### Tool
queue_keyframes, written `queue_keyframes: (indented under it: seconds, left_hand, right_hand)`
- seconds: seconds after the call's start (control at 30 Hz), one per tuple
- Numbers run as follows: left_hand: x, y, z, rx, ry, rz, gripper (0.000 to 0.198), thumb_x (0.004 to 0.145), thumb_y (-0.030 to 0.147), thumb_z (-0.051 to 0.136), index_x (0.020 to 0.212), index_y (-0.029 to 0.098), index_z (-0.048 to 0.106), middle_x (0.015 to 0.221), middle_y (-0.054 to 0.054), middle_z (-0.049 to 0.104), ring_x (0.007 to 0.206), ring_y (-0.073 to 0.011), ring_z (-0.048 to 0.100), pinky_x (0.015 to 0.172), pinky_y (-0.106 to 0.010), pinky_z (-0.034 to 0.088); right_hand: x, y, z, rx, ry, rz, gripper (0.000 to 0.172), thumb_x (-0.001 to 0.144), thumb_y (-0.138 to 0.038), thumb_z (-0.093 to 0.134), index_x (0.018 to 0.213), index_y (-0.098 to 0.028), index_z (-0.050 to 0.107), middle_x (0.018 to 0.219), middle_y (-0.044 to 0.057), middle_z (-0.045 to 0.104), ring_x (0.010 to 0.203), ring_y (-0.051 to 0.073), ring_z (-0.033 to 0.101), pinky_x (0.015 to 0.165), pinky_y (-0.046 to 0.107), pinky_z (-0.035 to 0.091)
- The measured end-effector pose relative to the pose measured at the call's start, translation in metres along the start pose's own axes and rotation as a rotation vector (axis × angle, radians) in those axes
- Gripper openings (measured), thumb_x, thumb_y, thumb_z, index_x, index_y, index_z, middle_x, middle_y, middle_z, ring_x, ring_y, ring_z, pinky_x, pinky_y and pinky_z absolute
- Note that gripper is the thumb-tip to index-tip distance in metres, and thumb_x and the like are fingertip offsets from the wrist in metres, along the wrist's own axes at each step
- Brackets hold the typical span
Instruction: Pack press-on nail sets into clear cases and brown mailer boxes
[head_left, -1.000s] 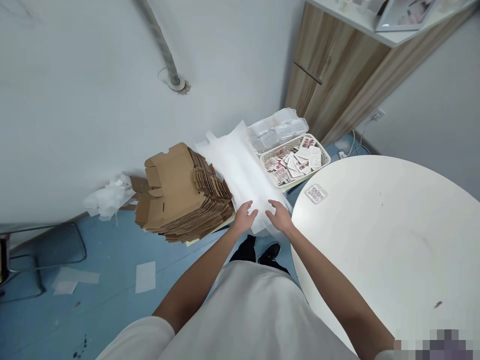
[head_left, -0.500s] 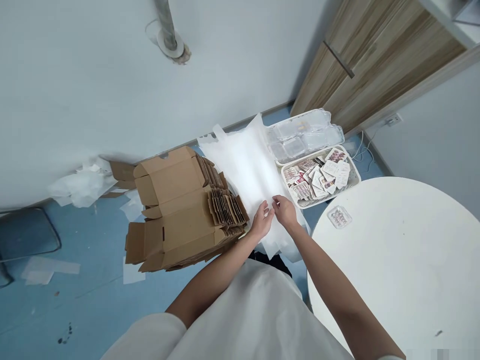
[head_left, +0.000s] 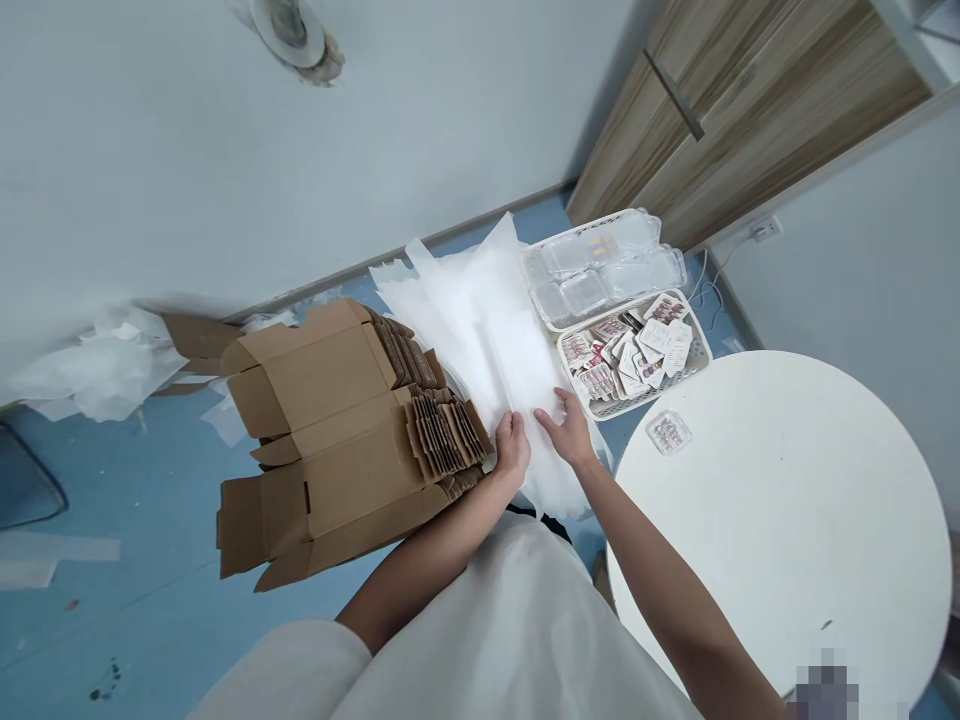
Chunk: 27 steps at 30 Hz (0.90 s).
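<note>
A pile of white foam sheets [head_left: 480, 320] lies on the floor in front of me. My left hand [head_left: 512, 445] rests on the near end of the pile, fingers curled against a sheet. Beside it, my right hand [head_left: 568, 430] lies on the same end with fingers pressed to the top sheet. To the left of the pile sits a stack of flat brown cardboard boxes [head_left: 337, 440]. Whether either hand pinches a sheet is unclear.
A basket of small packets [head_left: 637, 355] and clear plastic cases [head_left: 600, 265] stand right of the pile. A round white table [head_left: 787, 520] with one small blister pack [head_left: 667, 432] is at my right. A wooden cabinet [head_left: 735, 110] stands behind; loose white scraps [head_left: 97, 365] lie by the wall.
My head has tipped down and nearer the pile. Both hands came together at the sheets' near end, then drew slightly apart, staying on the top sheet.
</note>
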<state>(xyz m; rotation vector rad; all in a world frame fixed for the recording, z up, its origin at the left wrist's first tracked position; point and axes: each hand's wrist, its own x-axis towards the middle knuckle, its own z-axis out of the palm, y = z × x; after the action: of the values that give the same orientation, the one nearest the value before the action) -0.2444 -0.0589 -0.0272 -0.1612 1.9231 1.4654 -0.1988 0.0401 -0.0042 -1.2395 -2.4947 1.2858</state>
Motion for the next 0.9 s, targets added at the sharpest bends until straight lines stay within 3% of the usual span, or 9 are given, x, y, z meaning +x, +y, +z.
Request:
queue_keyframes:
  seconds: [0.1, 0.17, 0.27, 0.4, 0.53, 0.67, 0.77, 0.9]
  left_hand:
    - [-0.001, 0.001, 0.0, -0.115, 0.06, -0.072, 0.022, 0.084, 0.037, 0.039, 0.071, 0.02, 0.045, 0.069, 0.002, 0.047, 0.068, -0.0111, 0.047, 0.067, -0.023, 0.04]
    - [-0.001, 0.002, 0.001, -0.182, 0.034, -0.085, 0.024, 0.082, 0.036, 0.042, 0.065, 0.019, 0.042, 0.061, 0.004, 0.041, 0.058, -0.0091, 0.041, 0.059, -0.02, 0.037]
    - [-0.001, 0.002, 0.001, -0.26, -0.029, -0.103, 0.026, 0.08, 0.036, 0.045, 0.062, 0.018, 0.041, 0.056, 0.006, 0.036, 0.051, -0.0074, 0.034, 0.052, -0.019, 0.033]
    - [-0.002, 0.002, 0.0, -0.312, -0.082, -0.121, 0.026, 0.077, 0.04, 0.049, 0.065, 0.017, 0.046, 0.059, 0.004, 0.043, 0.054, -0.008, 0.04, 0.054, -0.019, 0.036]
    - [-0.006, 0.006, 0.0, -0.356, -0.117, -0.139, 0.026, 0.077, 0.041, 0.05, 0.074, 0.016, 0.054, 0.069, 0.0, 0.051, 0.066, -0.0101, 0.049, 0.066, -0.023, 0.041]
    - [-0.01, 0.008, 0.002, -0.351, -0.101, -0.17, 0.036, 0.078, 0.041, 0.049, 0.102, 0.015, 0.054, 0.093, -0.007, 0.057, 0.081, -0.0143, 0.056, 0.072, -0.027, 0.043]
    - [-0.012, 0.006, 0.003, -0.272, -0.056, -0.118, 0.043, 0.078, 0.038, 0.051, 0.115, 0.017, 0.045, 0.104, -0.01, 0.055, 0.09, -0.0166, 0.056, 0.077, -0.03, 0.043]
    - [-0.017, 0.005, 0.005, -0.086, 0.01, 0.068, 0.044, 0.078, 0.032, 0.052, 0.117, 0.02, 0.038, 0.113, -0.01, 0.048, 0.099, -0.0165, 0.05, 0.082, -0.03, 0.042]
  right_hand:
    - [0.006, -0.001, 0.0, -0.009, 0.048, 0.061, 0.049, 0.073, -0.042, 0.055, 0.115, -0.017, 0.048, 0.098, 0.009, 0.06, 0.087, 0.021, 0.057, 0.078, 0.035, 0.044]
    - [0.009, -0.002, -0.002, -0.057, 0.083, 0.077, 0.042, 0.075, -0.04, 0.051, 0.109, -0.016, 0.053, 0.087, 0.007, 0.063, 0.077, 0.02, 0.058, 0.072, 0.033, 0.044]
    - [0.012, -0.003, -0.005, -0.126, 0.089, 0.068, 0.031, 0.079, -0.037, 0.045, 0.099, -0.017, 0.059, 0.083, 0.007, 0.065, 0.074, 0.019, 0.059, 0.069, 0.031, 0.043]
    - [0.012, -0.003, -0.008, -0.304, 0.075, 0.04, 0.03, 0.085, -0.034, 0.038, 0.099, -0.021, 0.061, 0.083, 0.006, 0.068, 0.073, 0.02, 0.061, 0.066, 0.03, 0.042]
    - [0.012, -0.004, -0.013, -0.518, 0.114, -0.153, 0.029, 0.087, -0.026, 0.035, 0.101, -0.025, 0.061, 0.105, 0.006, 0.065, 0.088, 0.021, 0.06, 0.079, 0.034, 0.039]
    - [0.01, -0.006, -0.022, -0.616, 0.235, -0.373, 0.023, 0.084, -0.023, 0.044, 0.1, -0.028, 0.06, 0.127, 0.004, 0.051, 0.117, 0.023, 0.043, 0.096, 0.043, 0.024]
    - [0.006, -0.01, -0.028, -0.534, 0.338, -0.37, 0.019, 0.082, -0.026, 0.049, 0.096, -0.028, 0.061, 0.121, 0.005, 0.055, 0.114, 0.024, 0.045, 0.094, 0.043, 0.028]
    - [-0.004, -0.012, -0.034, -0.191, 0.4, -0.249, 0.021, 0.084, -0.03, 0.043, 0.091, -0.021, 0.061, 0.092, 0.007, 0.063, 0.091, 0.02, 0.056, 0.083, 0.037, 0.04]
